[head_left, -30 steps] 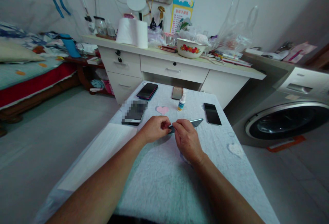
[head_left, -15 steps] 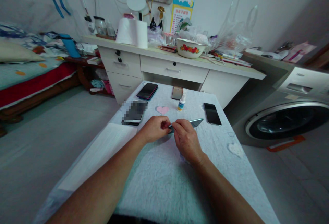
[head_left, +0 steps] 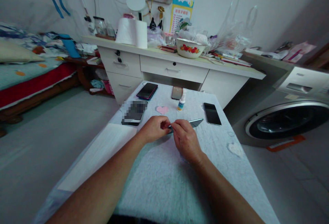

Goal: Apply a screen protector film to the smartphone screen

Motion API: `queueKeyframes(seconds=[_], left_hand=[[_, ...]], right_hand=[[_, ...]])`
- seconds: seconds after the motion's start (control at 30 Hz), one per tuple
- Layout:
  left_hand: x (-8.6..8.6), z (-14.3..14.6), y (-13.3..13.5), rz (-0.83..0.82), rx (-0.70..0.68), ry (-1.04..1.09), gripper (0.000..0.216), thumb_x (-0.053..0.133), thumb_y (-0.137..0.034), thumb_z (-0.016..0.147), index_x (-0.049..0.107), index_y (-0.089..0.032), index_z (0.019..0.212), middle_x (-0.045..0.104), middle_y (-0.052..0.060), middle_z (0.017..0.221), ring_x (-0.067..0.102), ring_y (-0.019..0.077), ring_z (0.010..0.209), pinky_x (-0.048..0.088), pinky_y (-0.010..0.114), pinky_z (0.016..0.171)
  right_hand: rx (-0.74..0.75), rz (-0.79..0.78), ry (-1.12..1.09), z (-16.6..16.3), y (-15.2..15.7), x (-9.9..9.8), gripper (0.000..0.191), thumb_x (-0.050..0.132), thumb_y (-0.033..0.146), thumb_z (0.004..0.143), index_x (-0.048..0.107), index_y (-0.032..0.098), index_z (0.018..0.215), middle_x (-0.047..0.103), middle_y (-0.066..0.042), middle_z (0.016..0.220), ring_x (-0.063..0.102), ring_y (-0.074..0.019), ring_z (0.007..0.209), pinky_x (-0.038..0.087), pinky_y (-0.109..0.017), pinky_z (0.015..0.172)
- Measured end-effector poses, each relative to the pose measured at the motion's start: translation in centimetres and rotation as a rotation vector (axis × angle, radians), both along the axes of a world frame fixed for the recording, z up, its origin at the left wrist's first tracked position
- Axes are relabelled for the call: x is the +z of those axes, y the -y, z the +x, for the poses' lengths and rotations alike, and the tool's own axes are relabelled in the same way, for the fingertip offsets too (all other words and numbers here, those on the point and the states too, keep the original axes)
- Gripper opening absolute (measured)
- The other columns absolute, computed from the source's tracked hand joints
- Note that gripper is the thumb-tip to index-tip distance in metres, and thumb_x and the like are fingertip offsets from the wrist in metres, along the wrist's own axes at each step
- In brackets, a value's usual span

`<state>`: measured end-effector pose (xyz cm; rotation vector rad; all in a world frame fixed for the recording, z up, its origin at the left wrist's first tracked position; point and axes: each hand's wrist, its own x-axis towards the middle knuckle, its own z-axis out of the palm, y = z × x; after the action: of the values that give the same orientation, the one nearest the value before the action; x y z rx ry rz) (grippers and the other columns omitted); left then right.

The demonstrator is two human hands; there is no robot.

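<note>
Both my hands meet over the middle of the cloth-covered table (head_left: 159, 179), at a thin, dark-faced phone (head_left: 196, 122) tilted up on its edge. My left hand (head_left: 157, 128) is closed, thumb and fingers pinching the phone's left end. From the near side my right hand (head_left: 185, 136) is closed too, its fingertips pressed at the same end; its knuckles cover much of the phone. Whether something small sits between the fingertips is hidden. Just beyond them lie a pink paper heart (head_left: 162, 109) and an upright small white bottle with a blue-yellow label (head_left: 181, 103).
More phones lie around: a dark one (head_left: 147, 91) at the back left, a pixelated one (head_left: 135, 112) in front of it, a black one (head_left: 212, 114) on the right, a small one (head_left: 177, 93) behind the bottle. A white desk (head_left: 174, 69) and washing machine (head_left: 290, 107) border the table.
Almost nothing differs. The fingertips of my right hand have shifted very slightly at the phone's left end; the phone and the things on the table stay in place.
</note>
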<state>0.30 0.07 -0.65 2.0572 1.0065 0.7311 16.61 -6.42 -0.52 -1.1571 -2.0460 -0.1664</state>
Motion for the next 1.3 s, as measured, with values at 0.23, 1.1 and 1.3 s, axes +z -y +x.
queueKeyframes(seconds=[0.23,1.1,1.3], left_hand=[[-0.26,-0.01,-0.16,-0.001,-0.004,0.018,0.007,0.063,-0.021,0.069,0.062,-0.014,0.071,0.060,-0.002,0.065,0.054,0.0121,0.062,0.040,0.022,0.058],[-0.59,-0.03,-0.24,-0.047,-0.007,0.070,0.010,0.065,-0.023,0.069,0.064,-0.014,0.073,0.060,-0.002,0.065,0.054,0.0114,0.062,0.041,0.022,0.059],[-0.50,0.01,-0.30,-0.045,-0.011,0.054,0.008,0.064,-0.022,0.069,0.064,-0.014,0.071,0.059,-0.002,0.064,0.053,0.0110,0.061,0.039,0.021,0.056]], right_hand=[[0.015,0.012,-0.008,0.02,0.08,0.05,0.021,0.048,0.010,0.091,0.065,0.017,0.101,0.062,-0.009,0.096,0.057,-0.0204,0.092,0.050,-0.032,0.082],[-0.034,-0.005,-0.015,0.35,-0.07,-0.11,0.023,0.046,0.010,0.091,0.066,0.016,0.100,0.062,-0.010,0.097,0.057,-0.0204,0.092,0.049,-0.031,0.083],[0.002,-0.013,-0.022,0.04,0.03,-0.08,0.023,0.047,0.010,0.090,0.066,0.016,0.103,0.062,-0.010,0.096,0.057,-0.0207,0.091,0.049,-0.032,0.082]])
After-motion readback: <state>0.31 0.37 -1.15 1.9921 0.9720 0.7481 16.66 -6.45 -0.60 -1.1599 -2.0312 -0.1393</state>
